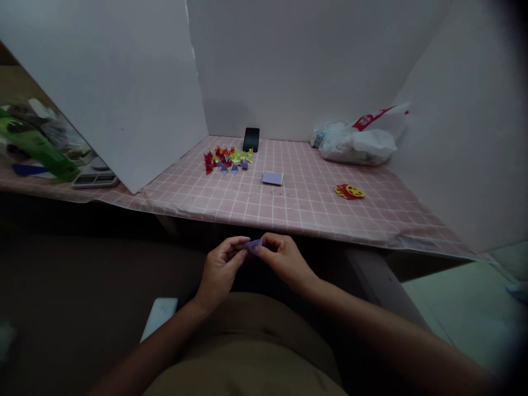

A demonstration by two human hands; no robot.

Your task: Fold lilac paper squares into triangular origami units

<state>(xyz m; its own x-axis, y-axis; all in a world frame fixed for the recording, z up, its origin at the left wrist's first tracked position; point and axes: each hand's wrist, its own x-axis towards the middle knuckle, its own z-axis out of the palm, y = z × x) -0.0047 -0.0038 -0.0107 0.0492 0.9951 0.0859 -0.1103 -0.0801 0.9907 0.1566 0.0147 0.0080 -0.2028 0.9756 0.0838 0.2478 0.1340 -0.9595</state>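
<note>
A small piece of folded purple paper (254,243) is pinched between both hands, just in front of the table's near edge and above my lap. My left hand (223,268) grips its left corner between thumb and fingers. On the other side, my right hand (286,258) holds it with the thumb pressed on its face. Beyond them on the table lies a small stack of purple and yellow paper sheets (272,178). Farther back to the left sits a cluster of folded paper pieces (226,158) in red, orange, yellow and purple.
White panels enclose the pink checkered table (305,198). A black phone (251,139) leans at the back. On the right are a white plastic bag (358,144) and red and yellow cut-out shapes (350,191). A kitchen scale (95,180) stands left, outside the panel; a white object (160,316) lies beside me.
</note>
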